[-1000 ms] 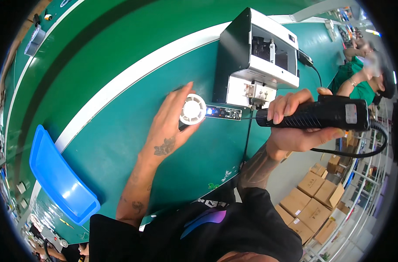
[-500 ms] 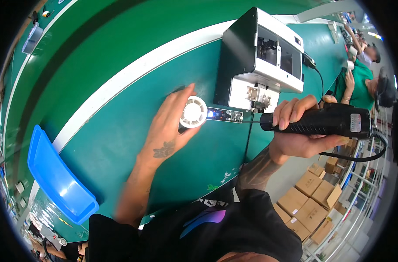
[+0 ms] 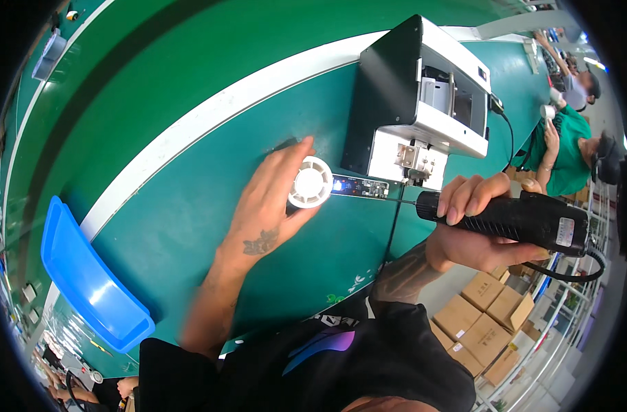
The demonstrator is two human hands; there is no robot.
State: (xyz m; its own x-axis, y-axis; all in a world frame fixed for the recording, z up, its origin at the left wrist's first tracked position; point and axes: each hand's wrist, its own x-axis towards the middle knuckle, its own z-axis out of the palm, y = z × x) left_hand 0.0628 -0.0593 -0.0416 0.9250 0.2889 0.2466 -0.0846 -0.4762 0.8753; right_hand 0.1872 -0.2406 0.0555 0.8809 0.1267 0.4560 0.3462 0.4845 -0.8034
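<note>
My left hand [image 3: 266, 192] is closed round a small device with a round white fan-like head [image 3: 310, 182]. A narrow circuit board [image 3: 361, 187] sticks out of the device toward the right, with a bright bluish-white light on it. My right hand [image 3: 471, 226] grips a black corded electric screwdriver [image 3: 516, 218], held almost level. Its thin bit [image 3: 402, 201] points left, and the tip is at the board's right end; whether it touches a screw is too small to tell. Just beyond the board stands a black and white screw feeder [image 3: 423, 96].
A blue plastic bin [image 3: 93, 281] sits at the left on the green table [image 3: 183, 275]. A white strip [image 3: 210, 117] crosses the table behind my hands. Cardboard boxes [image 3: 475, 309] are stacked at lower right. A person in green [image 3: 567, 158] works at far right.
The screwdriver has tilted, its rear end dropping while the bit stays at the board's end. Device and board have shifted slightly right in view. Inside the feeder, a pale part now shows in the window.
</note>
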